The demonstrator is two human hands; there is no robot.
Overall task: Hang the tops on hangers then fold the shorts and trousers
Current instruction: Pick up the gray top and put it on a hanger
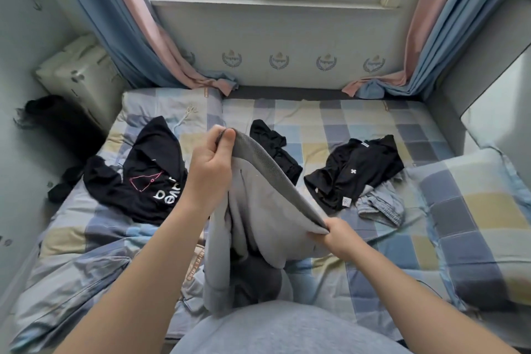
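Grey garment held up over checked bed

Grey garment [258,210] is hanging at the centre of the frame, its ribbed edge stretching between two hands. Left hand [211,169] is pinching the upper end; right hand [334,234] is gripping the lower end. Black tops [143,181] [356,169] are lying left and right on the bed [330,129], denim [382,207] beside the right one.

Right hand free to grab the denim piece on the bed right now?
Probably not yet: the right hand is pinching the grey garment. Otherwise the denim piece lies uncovered just beyond it.
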